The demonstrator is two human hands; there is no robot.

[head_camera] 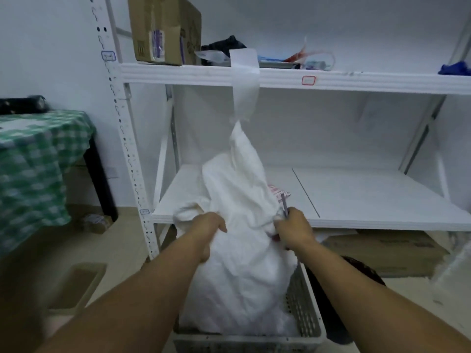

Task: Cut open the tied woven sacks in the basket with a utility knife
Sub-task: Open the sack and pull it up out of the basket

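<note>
Print on the cardboard box and shelf labels is unreadably blurred.

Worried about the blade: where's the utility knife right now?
In the head view, the utility knife sticks up from the right hand, at the white sack's right side.

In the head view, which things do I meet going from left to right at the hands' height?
Green checked tablecloth, shelf post, left hand, woven sack, right hand gripping the utility knife, cardboard box.

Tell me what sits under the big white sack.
A grey slotted basket holds the white sack; its right wall and front rim show. The basket's floor, and anything else inside, is covered by the sack.
</note>
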